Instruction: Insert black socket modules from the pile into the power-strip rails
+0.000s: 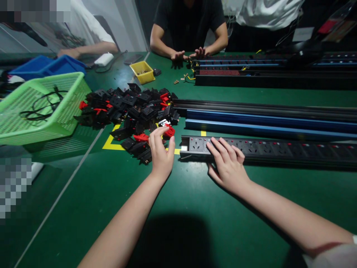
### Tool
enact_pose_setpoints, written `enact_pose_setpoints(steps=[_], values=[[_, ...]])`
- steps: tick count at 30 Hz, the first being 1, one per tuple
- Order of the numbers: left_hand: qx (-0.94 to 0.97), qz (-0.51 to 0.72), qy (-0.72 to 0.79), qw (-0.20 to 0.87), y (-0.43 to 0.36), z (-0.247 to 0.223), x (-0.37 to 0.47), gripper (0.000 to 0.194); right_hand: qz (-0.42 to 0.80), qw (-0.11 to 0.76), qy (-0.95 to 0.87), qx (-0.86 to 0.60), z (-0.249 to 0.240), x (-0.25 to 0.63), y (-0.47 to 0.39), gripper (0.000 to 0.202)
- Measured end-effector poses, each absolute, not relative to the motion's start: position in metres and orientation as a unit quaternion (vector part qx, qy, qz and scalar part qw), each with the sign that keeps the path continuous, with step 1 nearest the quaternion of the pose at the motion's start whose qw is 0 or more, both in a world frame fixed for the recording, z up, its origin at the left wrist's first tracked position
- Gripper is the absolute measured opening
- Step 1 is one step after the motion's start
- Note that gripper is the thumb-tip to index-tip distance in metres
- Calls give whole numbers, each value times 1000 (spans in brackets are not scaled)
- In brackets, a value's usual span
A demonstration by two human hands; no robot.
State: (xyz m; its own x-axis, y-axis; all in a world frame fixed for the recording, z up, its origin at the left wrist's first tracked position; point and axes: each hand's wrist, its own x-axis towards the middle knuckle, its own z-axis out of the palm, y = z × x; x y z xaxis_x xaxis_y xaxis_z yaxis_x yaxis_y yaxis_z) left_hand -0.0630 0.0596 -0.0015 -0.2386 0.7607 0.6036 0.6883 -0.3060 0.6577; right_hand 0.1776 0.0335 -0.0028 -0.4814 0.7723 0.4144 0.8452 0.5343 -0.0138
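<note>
My left hand (161,152) is at the right edge of a heap of black and red socket modules (129,102). Between its thumb and curled fingers is a red socket module (170,131), which it appears to pinch. My right hand (227,162) lies over the left part of a long black power strip (281,148), fingers across the socket faces and thumb along the near side. A row of black sockets with small red marks fills the strip. Its left end shows an open channel.
Behind the strip lie blue rails (251,121) and a black rail (237,106). At left stands a green basket (79,96) with a black cable, near blue bins (36,67). A yellow tray (145,78) sits farther back. Across the table, a person's hands (189,55) are beside more strips (264,80).
</note>
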Motion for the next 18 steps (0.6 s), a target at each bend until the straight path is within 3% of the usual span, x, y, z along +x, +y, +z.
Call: enact_pose_setpoints(steps=[4, 9, 18], values=[[637, 492, 590, 67, 62, -7, -62, 52, -99, 186, -854, -475, -2, 177, 33, 78], [643, 443, 615, 112, 66, -17, -64, 59, -101, 183, -854, -476, -2, 177, 33, 79], [651, 428, 612, 135, 68, -7, -63, 26, -101, 188, -854, -474, -2, 177, 33, 70]])
